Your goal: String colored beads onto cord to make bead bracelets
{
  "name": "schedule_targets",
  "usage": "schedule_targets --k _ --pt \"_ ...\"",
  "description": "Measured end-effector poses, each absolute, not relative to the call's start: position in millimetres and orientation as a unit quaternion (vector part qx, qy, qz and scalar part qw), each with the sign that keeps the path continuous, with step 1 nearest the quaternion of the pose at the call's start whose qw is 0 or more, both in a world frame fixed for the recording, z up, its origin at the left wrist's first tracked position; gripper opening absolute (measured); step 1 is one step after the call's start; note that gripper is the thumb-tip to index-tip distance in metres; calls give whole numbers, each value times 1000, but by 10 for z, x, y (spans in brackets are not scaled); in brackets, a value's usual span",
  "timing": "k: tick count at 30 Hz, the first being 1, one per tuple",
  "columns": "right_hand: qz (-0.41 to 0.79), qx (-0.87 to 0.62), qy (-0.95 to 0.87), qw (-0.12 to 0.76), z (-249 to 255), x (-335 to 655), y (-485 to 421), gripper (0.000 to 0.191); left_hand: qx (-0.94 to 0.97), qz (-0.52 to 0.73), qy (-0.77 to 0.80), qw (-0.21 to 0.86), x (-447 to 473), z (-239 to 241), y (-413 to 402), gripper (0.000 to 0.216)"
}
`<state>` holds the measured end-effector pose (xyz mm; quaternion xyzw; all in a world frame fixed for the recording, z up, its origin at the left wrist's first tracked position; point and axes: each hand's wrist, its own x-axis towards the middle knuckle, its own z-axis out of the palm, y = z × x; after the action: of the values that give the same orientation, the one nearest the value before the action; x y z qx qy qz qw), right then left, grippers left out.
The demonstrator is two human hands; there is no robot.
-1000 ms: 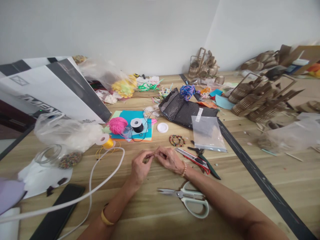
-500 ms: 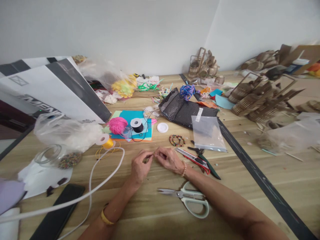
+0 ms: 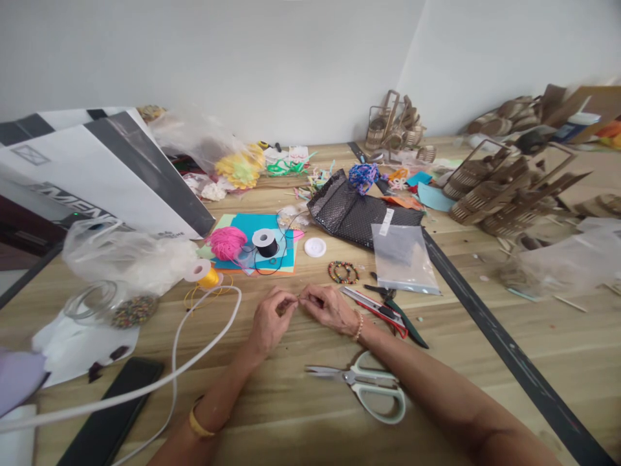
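My left hand (image 3: 272, 318) and my right hand (image 3: 330, 308) meet over the middle of the wooden table, both in a pinch with fingertips almost touching. Whatever lies between the fingertips is too small to make out. Just beyond my right hand rest two bracelets of coloured beads (image 3: 343, 272). A red utility knife (image 3: 376, 312) and green-handled pliers (image 3: 407, 322) lie to its right. Nearer me, below the right wrist, are scissors (image 3: 356, 383) with pale green handles, blades pointing left. A white round lid (image 3: 315, 247) sits beyond the hands.
Behind the hands, a black thread spool (image 3: 266, 243) and pink yarn (image 3: 229, 243) sit on coloured paper. Left are a yellow thread spool (image 3: 206, 274), a jar of beads (image 3: 133, 310), a white cable (image 3: 208, 343) and a black phone (image 3: 114, 411). Small woven baskets (image 3: 499, 188) stand right.
Both hands stay pinched at nearly the same spot. My left forearm has shifted very slightly left; the things on the table lie as before.
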<state>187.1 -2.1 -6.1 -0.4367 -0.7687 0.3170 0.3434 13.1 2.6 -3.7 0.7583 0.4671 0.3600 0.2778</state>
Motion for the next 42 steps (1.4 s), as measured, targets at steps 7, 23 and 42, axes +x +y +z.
schedule_targets --k 7,23,42 --pt "320 -438 -768 339 -86 1883 -19 15 777 389 444 219 144 -46 7 11" --pt "309 -432 -761 371 -94 1860 -18 13 800 440 403 65 158 -119 -14 8" --pt "364 -447 -716 394 -47 1844 -35 21 779 464 408 107 202 -74 -36 5"
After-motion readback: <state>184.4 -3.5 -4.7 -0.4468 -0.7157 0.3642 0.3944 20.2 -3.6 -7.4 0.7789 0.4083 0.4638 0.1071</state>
